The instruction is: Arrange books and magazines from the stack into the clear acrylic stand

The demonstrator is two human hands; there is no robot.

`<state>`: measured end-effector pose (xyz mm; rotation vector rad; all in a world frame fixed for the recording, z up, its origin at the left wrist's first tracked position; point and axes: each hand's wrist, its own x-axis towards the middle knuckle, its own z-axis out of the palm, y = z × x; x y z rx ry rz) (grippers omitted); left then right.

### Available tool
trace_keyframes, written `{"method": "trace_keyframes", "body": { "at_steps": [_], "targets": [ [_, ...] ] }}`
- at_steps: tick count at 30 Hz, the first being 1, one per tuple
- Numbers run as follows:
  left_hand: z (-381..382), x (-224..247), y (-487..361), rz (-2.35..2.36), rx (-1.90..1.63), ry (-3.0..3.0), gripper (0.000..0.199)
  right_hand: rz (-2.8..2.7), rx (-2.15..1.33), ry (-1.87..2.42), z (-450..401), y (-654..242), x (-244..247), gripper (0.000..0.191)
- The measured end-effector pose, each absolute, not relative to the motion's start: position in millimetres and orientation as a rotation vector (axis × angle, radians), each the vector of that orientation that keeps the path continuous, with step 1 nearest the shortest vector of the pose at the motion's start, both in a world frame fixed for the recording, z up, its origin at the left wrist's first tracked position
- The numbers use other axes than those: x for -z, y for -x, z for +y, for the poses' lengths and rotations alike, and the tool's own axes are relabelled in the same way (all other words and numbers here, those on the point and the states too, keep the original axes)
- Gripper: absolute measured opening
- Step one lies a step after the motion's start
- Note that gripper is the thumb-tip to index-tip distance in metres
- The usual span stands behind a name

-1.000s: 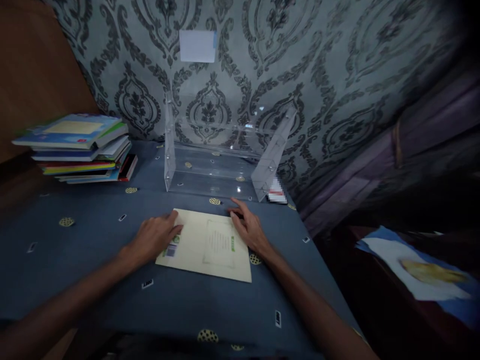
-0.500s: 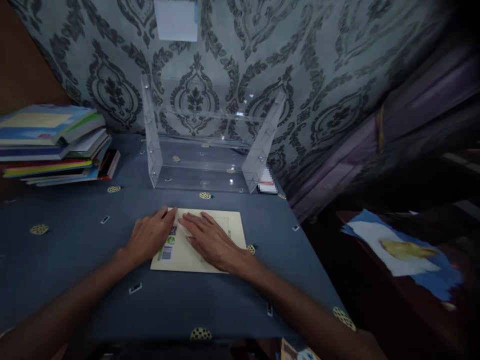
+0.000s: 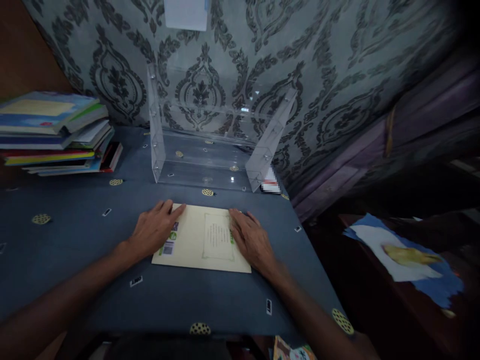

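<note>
A thin cream book [image 3: 193,237] lies flat on the patterned blue-grey tablecloth, showing a barcode and green marks on its left and a framed block of print on its right. My left hand [image 3: 155,227] rests over its upper left edge, thumb stretched across the corner, fingers loosely laid and not gripping. Along the right edge lies my right hand [image 3: 253,239], fingers extended over the border and partly hiding the frame of print. Behind the book stands a clear acrylic rack [image 3: 206,172] with tiered shelves and no books on it.
At the back left is a stack of books [image 3: 56,132]. A small white and red item [image 3: 270,181] sits beside the rack's right side. Past the table's right edge, a blue and white cloth or paper [image 3: 397,255] lies on a dark red surface. Patterned wallpaper backs the table.
My right hand has slid from the middle of the book to its right edge, uncovering the framed print. My left hand stays at the left edge. The view has shifted slightly.
</note>
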<state>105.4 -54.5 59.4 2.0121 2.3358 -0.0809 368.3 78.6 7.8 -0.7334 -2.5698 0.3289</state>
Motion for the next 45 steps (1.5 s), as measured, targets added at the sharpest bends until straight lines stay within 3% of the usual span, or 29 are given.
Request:
{"method": "trace_keyframes", "body": {
  "at_steps": [7, 20, 28, 32, 39, 45],
  "targets": [
    [-56.5, -65.2, -112.3, 2.457, 0.151, -1.958, 0.037, -2.528, -0.361, 0.751, 78.7, -367.2, -1.9, 0.042],
    [-59.6, -61.5, -105.9, 2.463, 0.069, -2.151, 0.037, -2.5, -0.398, 0.764, 76.8, -364.7, -7.8, 0.039],
    [-75.0, -47.6, -115.8, 1.942, -0.471, -2.646, 0.025, -2.41, -0.384, 0.795, 64.2, -376.8, -18.8, 0.03],
    [-80.7, -44.5, -130.3, 1.688, -0.549, -2.809, 0.021, -2.36, -0.392, 0.749, 47.1, -391.3, -21.0, 0.025],
    [-84.3, -41.8, -134.4, 1.612, -0.57, -2.693, 0.017, -2.323, -0.485, 0.68, 18.8, -417.3, -21.7, 0.027],
    [-54.3, -51.6, -92.9, 1.755, -0.727, -2.258, 0.033, -2.402, -0.549, 0.453, 11.5, -394.7, -41.6, 0.037]
  ]
}}
